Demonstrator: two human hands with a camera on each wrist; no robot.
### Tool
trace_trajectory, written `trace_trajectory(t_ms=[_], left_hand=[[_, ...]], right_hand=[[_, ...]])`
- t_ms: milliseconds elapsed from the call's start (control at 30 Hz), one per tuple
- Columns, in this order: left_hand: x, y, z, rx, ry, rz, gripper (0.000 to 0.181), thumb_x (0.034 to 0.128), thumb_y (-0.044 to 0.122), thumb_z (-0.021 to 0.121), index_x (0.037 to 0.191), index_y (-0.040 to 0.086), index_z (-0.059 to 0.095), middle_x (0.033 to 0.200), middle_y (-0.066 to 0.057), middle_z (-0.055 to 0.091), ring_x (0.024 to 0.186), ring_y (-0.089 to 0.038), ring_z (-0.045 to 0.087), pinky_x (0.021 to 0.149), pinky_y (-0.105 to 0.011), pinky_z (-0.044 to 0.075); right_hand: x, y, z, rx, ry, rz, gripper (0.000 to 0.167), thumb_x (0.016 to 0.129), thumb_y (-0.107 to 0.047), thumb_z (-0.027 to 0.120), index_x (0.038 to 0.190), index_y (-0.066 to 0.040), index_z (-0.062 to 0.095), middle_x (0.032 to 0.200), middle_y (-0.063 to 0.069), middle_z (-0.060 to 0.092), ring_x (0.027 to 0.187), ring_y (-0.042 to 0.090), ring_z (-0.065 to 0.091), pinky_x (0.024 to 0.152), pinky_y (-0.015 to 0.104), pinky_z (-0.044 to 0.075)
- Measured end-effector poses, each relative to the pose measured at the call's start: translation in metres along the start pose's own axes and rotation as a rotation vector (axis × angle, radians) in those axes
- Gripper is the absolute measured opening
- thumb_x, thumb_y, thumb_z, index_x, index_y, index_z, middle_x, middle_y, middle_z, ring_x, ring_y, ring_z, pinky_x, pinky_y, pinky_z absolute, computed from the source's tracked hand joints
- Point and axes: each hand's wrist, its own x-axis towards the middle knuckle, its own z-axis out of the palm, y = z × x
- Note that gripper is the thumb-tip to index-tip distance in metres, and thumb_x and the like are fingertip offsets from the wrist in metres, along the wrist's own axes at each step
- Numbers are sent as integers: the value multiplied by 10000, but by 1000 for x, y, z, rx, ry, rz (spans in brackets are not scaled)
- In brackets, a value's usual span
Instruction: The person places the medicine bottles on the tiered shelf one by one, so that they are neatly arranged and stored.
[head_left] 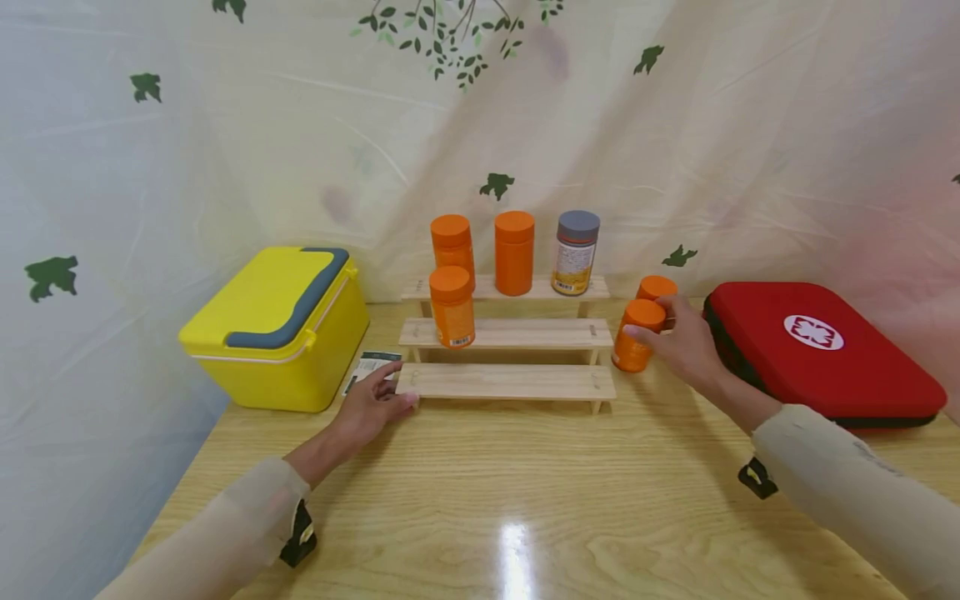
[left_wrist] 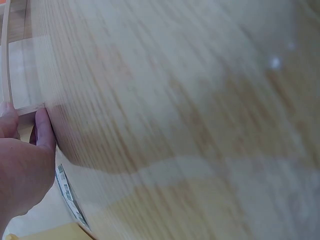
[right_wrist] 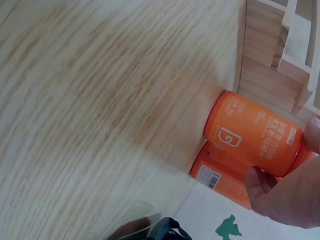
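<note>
A three-step wooden rack [head_left: 510, 382] stands on the table. My left hand [head_left: 369, 410] holds the left end of its lowest step; in the left wrist view the hand [left_wrist: 25, 165] has thumb and finger around the rack's end [left_wrist: 31, 108]. Right of the rack, my right hand [head_left: 686, 343] grips an orange bottle [head_left: 632, 342] near its cap, with another orange bottle [head_left: 657, 287] just behind. The right wrist view shows the gripped bottle [right_wrist: 252, 134] beside the other bottle [right_wrist: 222, 175]. Orange bottles [head_left: 514, 254] and a grey-capped bottle [head_left: 575, 254] stand on the top step, one orange bottle [head_left: 452, 308] on the middle.
A yellow box [head_left: 277, 333] with a grey handle stands left of the rack, a small printed packet [head_left: 367, 367] between them. A red case [head_left: 825, 350] with a white emblem lies at the right. Patterned white cloth [head_left: 300, 150] hangs behind the table.
</note>
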Motion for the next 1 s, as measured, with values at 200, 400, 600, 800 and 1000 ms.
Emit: trace_trajectory(t_ms=[200, 400, 600, 800, 1000], left_hand=[[0, 1, 0, 9, 2, 6, 623, 921, 135, 647, 1467, 44, 362, 1154, -198, 646, 949, -200, 631, 845, -287, 527], [2, 0, 0, 26, 7, -4, 631, 918, 139, 651, 1473, 64, 361, 1139, -175, 654, 939, -193, 626, 849, -292, 522], [1, 0, 0, 17, 5, -8, 631, 917, 134, 654, 1474, 70, 362, 1139, -173, 655, 928, -189, 627, 845, -289, 522], [0, 1, 0, 0, 1, -4, 632, 916, 125, 652, 1473, 60, 358, 1153, -186, 649, 927, -187, 634, 836, -279, 531], [0, 0, 0, -24, 0, -2, 631, 915, 107, 651, 1469, 41, 357, 1159, -208, 639, 932, -194, 635, 827, -274, 540]], right_hand=[[-1, -1, 2, -5, 8, -10, 633, 916, -344, 661, 1307, 73, 391, 1226, 254, 503, 1038, 391, 531, 863, 464, 461], [-3, -2, 1, 0, 18, -28, 595, 919, -316, 663, 1303, 60, 408, 1224, 254, 523, 1031, 398, 542, 858, 473, 462], [-7, -5, -3, 3, 23, 1, 638, 911, -342, 669, 1339, 53, 409, 1219, 267, 522, 1055, 410, 530, 893, 512, 456], [-17, -13, -21, 16, 32, 4, 669, 912, -356, 663, 1367, 55, 396, 1259, 272, 508, 1089, 414, 524, 887, 401, 505], [-27, -20, -40, 21, 56, -20, 586, 909, -324, 672, 1325, 20, 443, 1212, 224, 549, 1026, 338, 536, 732, 69, 406]])
